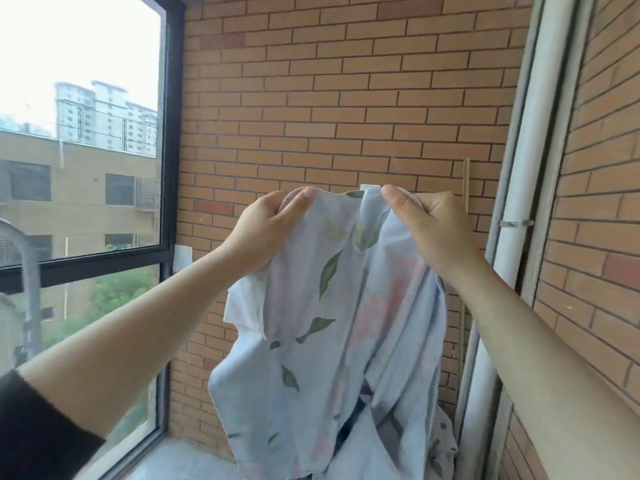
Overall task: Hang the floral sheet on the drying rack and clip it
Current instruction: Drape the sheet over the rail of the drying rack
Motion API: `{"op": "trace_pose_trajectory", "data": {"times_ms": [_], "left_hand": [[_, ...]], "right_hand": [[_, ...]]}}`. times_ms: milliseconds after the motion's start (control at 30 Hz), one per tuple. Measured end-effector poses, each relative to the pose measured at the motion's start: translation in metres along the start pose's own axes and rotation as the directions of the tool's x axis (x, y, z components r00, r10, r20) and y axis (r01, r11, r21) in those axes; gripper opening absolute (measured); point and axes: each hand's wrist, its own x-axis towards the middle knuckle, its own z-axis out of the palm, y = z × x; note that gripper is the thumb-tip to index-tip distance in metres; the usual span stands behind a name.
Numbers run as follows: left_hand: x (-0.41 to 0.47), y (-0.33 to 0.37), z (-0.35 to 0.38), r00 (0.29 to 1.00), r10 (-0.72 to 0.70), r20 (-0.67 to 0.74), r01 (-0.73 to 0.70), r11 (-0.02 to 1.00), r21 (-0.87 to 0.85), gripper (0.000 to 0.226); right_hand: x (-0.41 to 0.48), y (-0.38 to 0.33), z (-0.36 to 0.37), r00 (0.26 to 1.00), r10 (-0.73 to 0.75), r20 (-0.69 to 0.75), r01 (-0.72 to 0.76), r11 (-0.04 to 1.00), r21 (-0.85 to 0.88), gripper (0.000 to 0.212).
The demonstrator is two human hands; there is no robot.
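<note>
sheet (332, 323) hangs in mid-air in the head view, held up by its top edge in front of the brick wall (346, 98), with both arms stretched forward. it is pale blue with green leaves and faint pink blooms, and it falls in loose folds from the hands to the bottom of the frame. a white underside shows where its left edge turns outward.

left hand (266, 230) pinches the sheet's upper left corner, thumb laid along the front of the cloth and the fingers curled behind it. right hand (426, 226) grips the top edge a little to the right, thumb pressed on the front and the fingers folded behind. the short stretch of edge between the two thumbs sags slightly. the cloth drops below both wrists, and some of it bunches under the right forearm.

a pale pink curved rim shows just behind each thumb; what it is cannot be told.

a black sleeve (34, 427) covers the left upper arm at the lower left corner. the window (79, 133), in a dark frame, fills the left side, with buildings and trees beyond it. a grey metal frame (24, 265) stands blurred at the left edge. a white pipe (512, 237) runs down the right side beside the wall, and a thin stick (465, 188) stands upright just left of it.
</note>
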Motion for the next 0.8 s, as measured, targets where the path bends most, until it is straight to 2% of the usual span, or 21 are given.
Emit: {"op": "trace_pose_trajectory", "data": {"times_ms": [133,233,300,333,400,467,533,633,667,800], "left_hand": [[-0.017,0.016,-0.016,0.997,0.065,0.041,-0.059,0.99,-0.125,0.028],[-0.026,0.028,-0.02,0.967,0.095,0.237,-0.022,0.956,-0.292,0.045],[-0.03,0.034,-0.019,0.913,0.074,0.401,0.059,0.949,-0.309,0.039],[-0.03,0.035,-0.018,0.905,0.056,0.422,0.091,0.943,-0.321,0.032],[-0.028,0.037,-0.021,0.928,0.008,0.372,0.157,0.898,-0.412,0.021],[-0.02,0.038,-0.025,0.951,-0.019,0.307,0.168,0.868,-0.468,0.016],[-0.013,0.037,-0.028,0.965,-0.055,0.258,0.17,0.879,-0.446,0.016],[-0.007,0.036,-0.03,0.976,-0.133,0.174,0.199,0.871,-0.45,0.02],[-0.006,0.036,-0.032,0.978,-0.154,0.144,0.203,0.869,-0.451,0.021],[0.0,0.037,-0.041,0.98,-0.187,0.075,0.2,0.869,-0.453,0.017]], "right_hand": [[-0.004,-0.032,0.005,0.995,-0.003,0.1,-0.007,0.995,0.095,0.059],[-0.002,-0.049,0.011,0.991,0.028,0.131,-0.059,0.969,0.239,0.06],[0.001,-0.054,0.014,0.994,0.052,0.097,-0.077,0.957,0.279,0.055],[0.002,-0.054,0.015,0.996,0.052,0.076,-0.071,0.96,0.27,0.051],[0.003,-0.045,0.016,0.994,0.051,0.1,-0.072,0.973,0.221,0.046],[0.003,-0.031,0.014,0.976,0.074,0.203,-0.108,0.981,0.159,0.04],[-0.003,-0.015,0.013,0.956,0.111,0.273,-0.157,0.976,0.15,0.025],[-0.019,0.016,0.017,0.947,0.171,0.273,-0.188,0.982,0.035,0.007],[-0.028,0.029,0.02,0.942,0.198,0.271,-0.197,0.98,-0.033,0.008],[-0.061,0.092,0.023,0.922,0.317,0.224,-0.255,0.93,-0.264,0.033]]}}
